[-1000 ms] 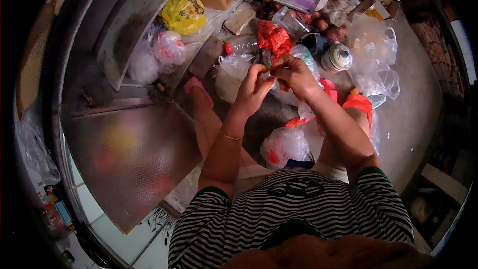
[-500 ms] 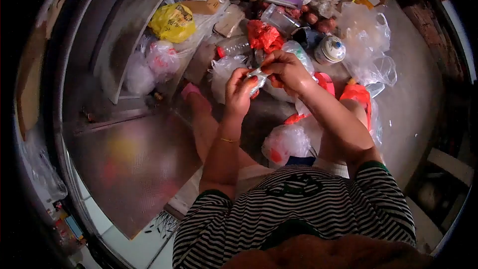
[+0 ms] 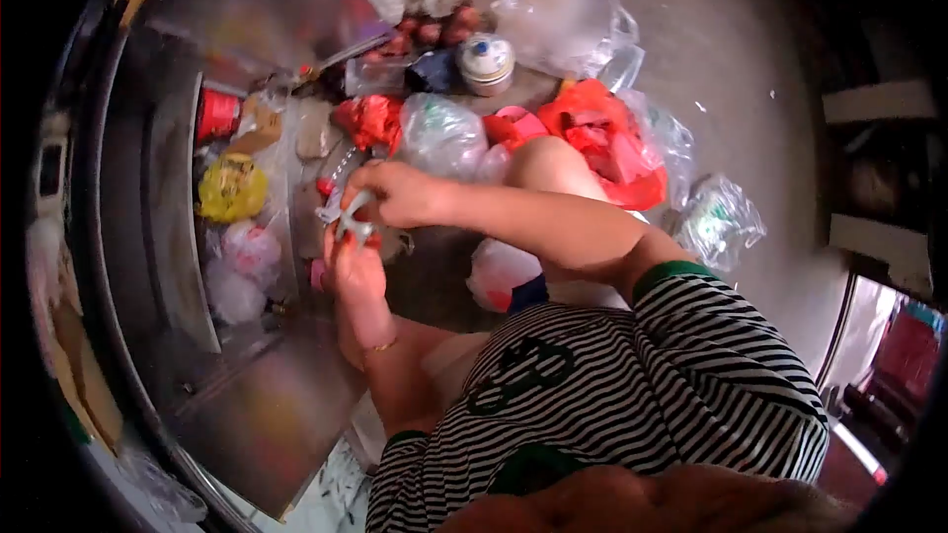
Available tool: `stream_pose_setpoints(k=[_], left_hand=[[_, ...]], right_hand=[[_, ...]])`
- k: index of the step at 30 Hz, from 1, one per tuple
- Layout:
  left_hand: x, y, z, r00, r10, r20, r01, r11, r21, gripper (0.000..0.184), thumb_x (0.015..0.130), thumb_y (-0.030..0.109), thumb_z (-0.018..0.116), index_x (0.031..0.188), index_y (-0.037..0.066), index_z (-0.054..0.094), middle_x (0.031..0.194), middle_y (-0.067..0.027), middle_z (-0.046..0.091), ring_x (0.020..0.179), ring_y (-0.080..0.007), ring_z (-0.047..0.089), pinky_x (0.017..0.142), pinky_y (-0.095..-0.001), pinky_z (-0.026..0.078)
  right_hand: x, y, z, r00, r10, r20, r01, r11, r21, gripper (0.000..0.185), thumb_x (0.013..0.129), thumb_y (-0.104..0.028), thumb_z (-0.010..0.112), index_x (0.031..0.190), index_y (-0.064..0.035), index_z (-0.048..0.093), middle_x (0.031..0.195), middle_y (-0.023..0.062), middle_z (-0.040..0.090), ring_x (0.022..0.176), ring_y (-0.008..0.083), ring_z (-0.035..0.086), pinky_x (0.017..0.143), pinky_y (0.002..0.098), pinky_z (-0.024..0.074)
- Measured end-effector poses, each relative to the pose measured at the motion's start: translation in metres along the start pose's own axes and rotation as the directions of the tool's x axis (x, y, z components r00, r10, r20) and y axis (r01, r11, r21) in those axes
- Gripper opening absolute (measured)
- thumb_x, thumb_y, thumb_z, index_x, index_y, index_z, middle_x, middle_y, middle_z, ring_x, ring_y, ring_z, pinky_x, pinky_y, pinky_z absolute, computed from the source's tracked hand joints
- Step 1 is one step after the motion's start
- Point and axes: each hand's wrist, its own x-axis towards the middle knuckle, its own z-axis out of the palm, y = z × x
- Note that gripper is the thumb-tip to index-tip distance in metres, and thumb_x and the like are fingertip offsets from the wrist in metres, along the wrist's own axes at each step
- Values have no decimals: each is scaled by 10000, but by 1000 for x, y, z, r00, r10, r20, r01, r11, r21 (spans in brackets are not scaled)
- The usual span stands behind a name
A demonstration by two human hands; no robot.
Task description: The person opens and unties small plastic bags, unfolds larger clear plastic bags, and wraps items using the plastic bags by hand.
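Note:
Between my two hands is a small, twisted whitish plastic bag (image 3: 355,221), bunched up so that its contents cannot be made out. My left hand (image 3: 355,268) grips its lower part from below, fingers pointing up. From the right, my right hand (image 3: 397,193) pinches its upper end with bent fingers. Just beyond the hands lie a clear plastic jar with a red lid (image 3: 326,186), partly hidden, and a crumpled red bag (image 3: 371,122). A filled clear plastic bag (image 3: 441,136) sits close to my right hand.
Open cabinet shelves at left hold a red tub (image 3: 217,115), a yellow bag (image 3: 233,188) and pale bags (image 3: 250,247). Around my legs are a white lidded jar (image 3: 487,64), a large red bag (image 3: 604,138) and several clear bags (image 3: 721,222) on the floor.
The view has turned to the right, so the cabinet and floor items appear shifted left. Both hands still hold the plastic bag, which now looks more stretched between the fingers.

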Motion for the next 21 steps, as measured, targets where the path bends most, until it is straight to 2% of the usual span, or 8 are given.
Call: stream_pose_setpoints(k=[2, 5, 10, 12, 14, 16, 18, 21], left_hand=[[-10, 8, 24, 1000, -11, -11, 11, 1000, -6, 417, 782, 196, 608, 1146, 39, 479, 1061, -53, 542, 903, -159, 507, 682, -273, 418], [-21, 16, 55, 984, 19, 177, 6, 990, -140, 371, 810, 169, 575, 1121, -6, 476, 1055, -101, 530, 826, -156, 485, 606, -251, 393], [-29, 8, 108, 949, -58, 308, 145, 952, -268, 418, 809, 147, 579, 1161, -28, 437, 1061, -123, 528, 813, -178, 485, 567, -215, 383], [-42, 0, 148, 987, -97, 129, 98, 995, -3, 431, 805, 196, 590, 1196, 59, 473, 1130, -68, 531, 837, -167, 515, 637, -276, 414], [-40, -7, 156, 897, -217, 386, 227, 974, 22, 466, 823, 203, 557, 1249, 52, 442, 1201, -85, 498, 880, -189, 512, 688, -308, 423], [-45, -8, 180, 943, -179, 282, 144, 980, 138, 431, 841, 167, 497, 1248, 32, 446, 1228, -110, 471, 875, -219, 516, 767, -335, 433], [-40, -11, 173, 967, -214, 138, 192, 968, 159, 391, 842, 166, 494, 1210, 34, 479, 1211, -110, 477, 870, -210, 503, 781, -336, 425], [-29, -17, 127, 956, -272, 113, 281, 957, -74, 337, 845, 155, 503, 1160, 35, 508, 1180, -121, 494, 886, -196, 498, 809, -331, 406]], right_hand=[[-11, -23, -16, 989, 125, 75, -137, 974, 181, 166, 734, -87, 640, 895, -52, 621, 805, 70, 593, 702, 174, 565, 599, 303, 460], [-28, -46, -39, 968, 152, 198, -238, 803, 547, 140, 740, -50, 630, 877, -30, 619, 731, 29, 590, 565, 88, 523, 477, 230, 413], [-70, -57, -81, 989, 119, 92, -149, 669, 728, 145, 751, -24, 611, 896, -35, 612, 732, 28, 594, 523, 71, 511, 445, 188, 386], [-93, -45, -107, 986, 159, 43, -136, 645, 752, 162, 759, -25, 600, 920, -41, 608, 742, 32, 596, 529, 76, 518, 444, 185, 386], [-124, -22, -137, 976, 207, -60, -76, 591, 803, 142, 789, -47, 566, 925, -39, 604, 776, 47, 604, 587, 75, 543, 454, 181, 388], [-155, 17, -165, 912, 360, -197, -19, 517, 856, 160, 834, -91, 507, 961, -37, 590, 887, 90, 604, 749, 141, 589, 557, 242, 476], [-186, 69, -183, 796, 539, -277, 95, 341, 935, 221, 851, -119, 442, 1004, -24, 570, 913, 98, 596, 739, 172, 572, 614, 276, 497], [-237, 86, -189, 563, 803, -197, 109, 163, 980, 264, 884, -118, 379, 1056, 41, 501, 986, 152, 560, 775, 231, 564, 669, 325, 506]])
